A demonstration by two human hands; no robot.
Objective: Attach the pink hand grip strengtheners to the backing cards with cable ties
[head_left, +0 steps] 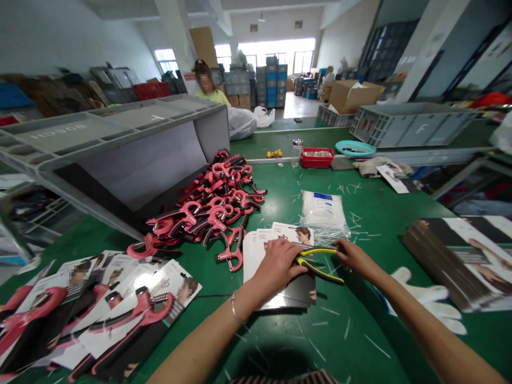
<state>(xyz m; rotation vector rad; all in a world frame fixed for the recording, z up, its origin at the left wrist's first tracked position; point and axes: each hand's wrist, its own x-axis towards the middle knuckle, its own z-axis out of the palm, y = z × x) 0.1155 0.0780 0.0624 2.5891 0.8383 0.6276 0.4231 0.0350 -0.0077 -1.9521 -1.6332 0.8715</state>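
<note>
My left hand [278, 261] lies over a stack of printed cardboard cards [256, 240], its thumb apart from the fingers. Beside its fingertips are pliers [320, 272] with yellow and black handles spread apart; their jaw end is partly hidden by the hand. Closed fingers of my right hand [354, 258] are at the tip of the upper plier handle; what they pinch, if anything, cannot be made out. Behind the cards lies a clear bag [322, 210] with white plastic ties [328, 232] spilling from it. Red and black hand grip strengtheners [216, 213] are heaped to the left.
A grey crate [116, 138] lies on its side behind the heap. Carded hand grips [140, 309] fill the near left. At right are a white glove [424, 298] and a card stack [464, 256]. A red tray [317, 158] and glass jar [296, 153] stand behind. A co-worker [212, 90] is beyond.
</note>
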